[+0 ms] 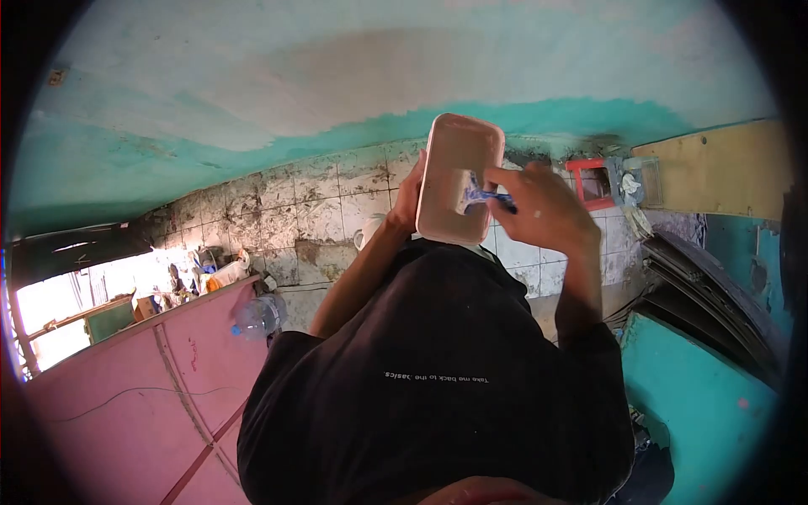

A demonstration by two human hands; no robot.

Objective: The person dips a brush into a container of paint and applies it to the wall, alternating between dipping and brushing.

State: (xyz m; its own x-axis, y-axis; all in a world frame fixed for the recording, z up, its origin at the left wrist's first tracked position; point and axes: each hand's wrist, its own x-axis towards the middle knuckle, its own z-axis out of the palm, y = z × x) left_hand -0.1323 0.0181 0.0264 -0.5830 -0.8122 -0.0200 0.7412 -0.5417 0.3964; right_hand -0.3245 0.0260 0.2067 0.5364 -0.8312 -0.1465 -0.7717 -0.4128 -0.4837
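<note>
My left hand [409, 195] grips the long left side of a shallow rectangular tub [446, 156]. Its inside is pale pinkish, and the tub is tilted so that I look into it. In my right hand [547, 210] is a paintbrush [480, 195] with a blue handle, my fingers closed around it. The pale, paint-coated head of the brush is inside the tub, against its inner surface. Part of the handle is hidden by my fingers. Ahead of the tub rises a wall [353, 76], pale over most of its surface, with a brighter turquoise band lower down.
Stained white tiles [320, 215] cover the floor. To the left are a pink panel [143, 387], a clear plastic bottle [259, 316] and assorted clutter [202, 273]. On the right stand a red-framed object [592, 183], stacked dark sheets [715, 286] and a turquoise surface [699, 404].
</note>
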